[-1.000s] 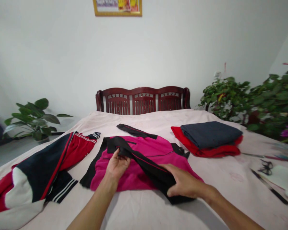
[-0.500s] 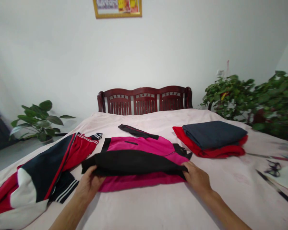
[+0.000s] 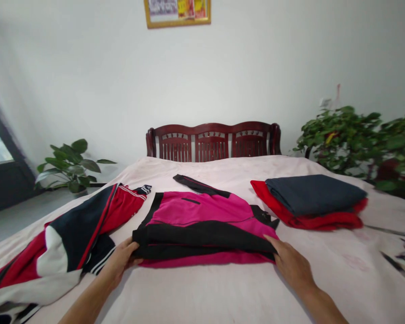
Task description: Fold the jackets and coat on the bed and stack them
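Note:
A magenta and black jacket (image 3: 205, 207) lies spread on the pale pink sheet (image 3: 202, 297), its collar to the right and its hem to the left. The near black sleeve (image 3: 202, 236) is laid across the front of the body. My left hand (image 3: 121, 256) grips the sleeve's cuff end at the left. At the shoulder end my right hand (image 3: 290, 265) has its fingers closed on the jacket's cloth. The far sleeve (image 3: 200, 185) stretches out behind, pointing to the back left.
To the left lies a loose navy, red and white tracksuit jacket (image 3: 77, 225). Folded dark blue cloth (image 3: 313, 193) rests on folded red cloth (image 3: 310, 221) at the right. Dark thin items (image 3: 396, 265) lie farther right. A wooden bench back (image 3: 212, 141) stands behind, with plants (image 3: 72, 166) at both sides.
The near sleeve, held raised before, has come down flat over the jacket's front. Both hands still grip its ends. The view has turned slightly left.

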Demonstrator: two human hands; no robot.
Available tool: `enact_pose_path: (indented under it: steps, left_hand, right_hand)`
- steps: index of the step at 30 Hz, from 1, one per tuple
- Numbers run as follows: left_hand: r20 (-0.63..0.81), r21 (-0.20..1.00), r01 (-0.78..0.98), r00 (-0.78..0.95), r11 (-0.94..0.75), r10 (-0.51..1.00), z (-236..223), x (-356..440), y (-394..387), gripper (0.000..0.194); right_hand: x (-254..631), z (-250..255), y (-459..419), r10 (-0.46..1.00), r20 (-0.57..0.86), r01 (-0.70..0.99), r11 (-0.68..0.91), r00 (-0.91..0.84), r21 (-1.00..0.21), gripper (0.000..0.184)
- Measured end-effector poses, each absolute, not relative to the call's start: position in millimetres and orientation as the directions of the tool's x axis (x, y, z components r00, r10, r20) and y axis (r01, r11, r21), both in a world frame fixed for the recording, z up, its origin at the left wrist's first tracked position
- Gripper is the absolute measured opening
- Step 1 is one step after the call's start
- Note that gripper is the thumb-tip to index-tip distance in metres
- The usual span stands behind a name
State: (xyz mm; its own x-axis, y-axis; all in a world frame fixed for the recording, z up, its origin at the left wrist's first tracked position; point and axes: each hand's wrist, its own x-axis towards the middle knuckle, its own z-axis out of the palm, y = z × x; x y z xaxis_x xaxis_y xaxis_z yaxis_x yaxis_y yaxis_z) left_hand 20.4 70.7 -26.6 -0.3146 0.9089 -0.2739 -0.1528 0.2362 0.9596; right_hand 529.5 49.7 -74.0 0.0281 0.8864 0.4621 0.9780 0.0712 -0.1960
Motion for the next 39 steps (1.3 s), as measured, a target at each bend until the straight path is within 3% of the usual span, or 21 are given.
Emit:
enact_pose_path:
  steps: [5,8,11,15,20,26,32,39]
  left_hand:
    - [0.091,0.982,0.189,-0.411,-0.012,0.907,-23,12,69,0.056]
    - [0.342,0.835,0.549,-0.461,-0.039,0.819,-20,12,64,0.072]
    - [0.406,0.697,0.717,-0.419,0.022,0.812,-25,14,58,0.072]
    - [0.277,0.721,0.693,-0.311,0.017,0.909,-36,14,59,0.061]
    - [0.299,0.619,0.782,-0.315,0.068,0.901,-35,10,69,0.051]
    - [0.209,0.620,0.775,-0.315,0.124,0.926,-28,15,70,0.047]
    - [0.341,0.763,0.646,-0.358,-0.033,0.870,-32,22,67,0.069]
    - [0.284,0.908,0.412,-0.477,-0.074,0.832,-51,20,63,0.063]
  right_hand:
    - [524,-70,48,0.781,0.611,0.980,0.195,-0.130,-0.041,0.060]
    - [516,-65,48,0.706,0.672,0.963,0.267,-0.223,0.038,0.058]
    - [510,-65,49,0.656,0.685,0.930,0.356,-0.316,0.088,0.049]
    - [508,-73,54,0.631,0.683,0.889,0.453,-0.367,0.060,0.038]
    - [514,-81,63,0.622,0.715,0.872,0.489,-0.321,-0.034,0.032]
    - [513,-81,65,0.640,0.717,0.870,0.484,-0.276,-0.097,0.030]
    - [512,-80,63,0.659,0.709,0.869,0.476,-0.251,-0.134,0.031]
    - [511,-80,63,0.664,0.704,0.868,0.477,-0.253,-0.138,0.030]
